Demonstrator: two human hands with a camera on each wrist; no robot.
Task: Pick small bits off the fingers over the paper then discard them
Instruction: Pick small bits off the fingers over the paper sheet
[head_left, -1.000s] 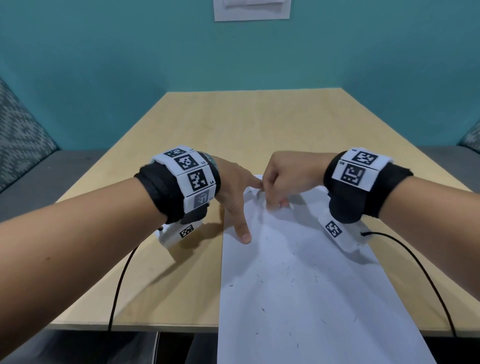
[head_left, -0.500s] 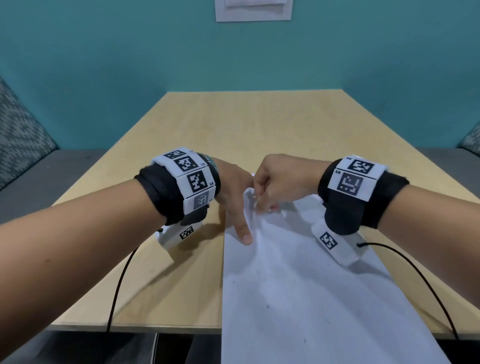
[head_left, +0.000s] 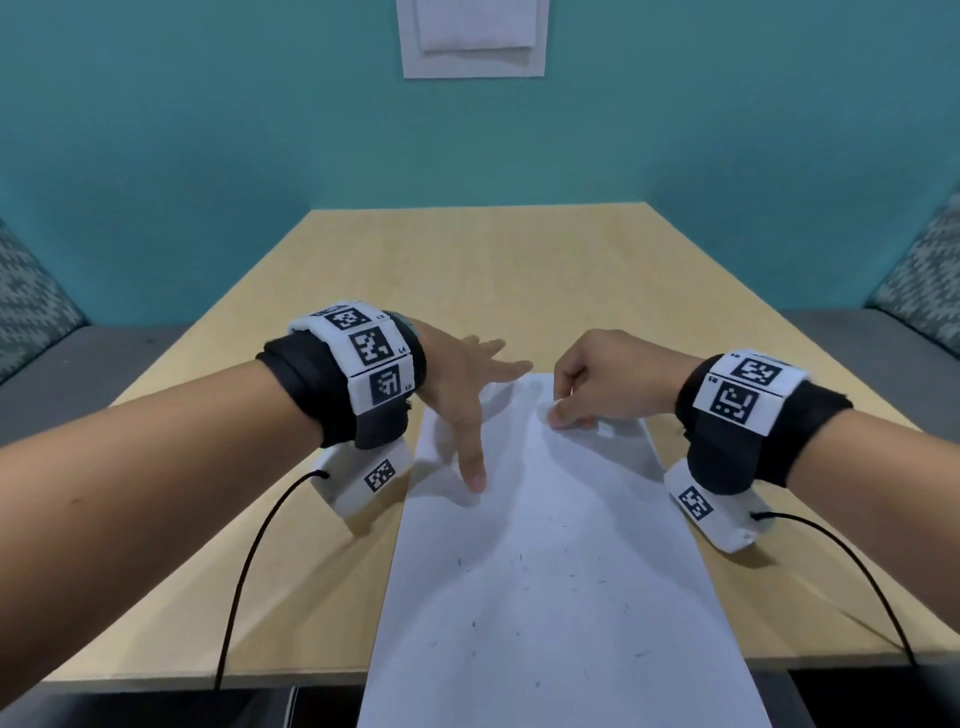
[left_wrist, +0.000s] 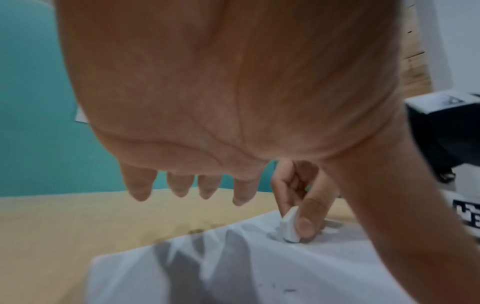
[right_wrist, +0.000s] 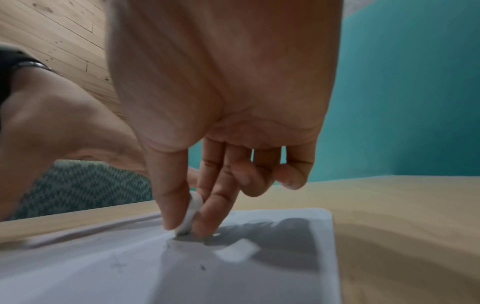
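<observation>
Paper (head_left: 561, 597), one white sheet, is lying lengthwise on the desk (head_left: 467, 270), its near end hanging past the desk's front edge and its far end rumpled in the left wrist view. Many small dark bits (head_left: 519, 561) are lying scattered over it, too many and too small to count. The left hand (head_left: 462, 384) is spreading its fingers (left_wrist: 140, 185) wide, the thumb tip pressing the sheet. The right hand (head_left: 597, 379) is pinching one small white eraser (right_wrist: 191, 214) between thumb and two fingers (right_wrist: 207, 211), its end touching the paper. One wooden desk is standing against a teal wall (head_left: 208, 130), with two patterned cushions (head_left: 31, 301) flanking it.
</observation>
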